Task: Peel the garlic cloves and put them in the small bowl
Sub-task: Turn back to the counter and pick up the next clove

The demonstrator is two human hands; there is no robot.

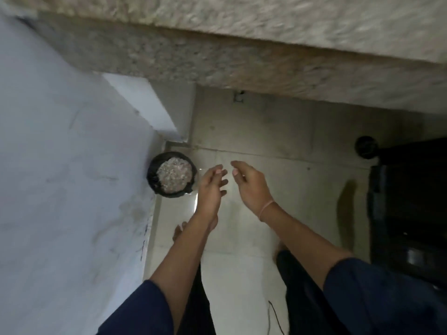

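The person is standing and looking down at a pale tiled floor [266, 131], holding both forearms out in front. The left hand [210, 187] is hanging with fingers loosely extended and nothing in it, just to the right of a round bin [153, 177] with a black liner. The right hand [251, 187] is hovering close beside the left one, fingers relaxed and slightly bent, also carrying nothing; the fingertips of the two are nearly meeting but staying apart. A thin pink band [266, 209] is circling the right wrist. The bin is sitting on the floor against the white wall [60, 165] at the left and is brimming with pale scraps [174, 175], too blurred to tell as garlic skins. A speckled stone worktop [217, 61] is running across the far side. Where the garlic cloves and the small bowl are cannot be told from this view.
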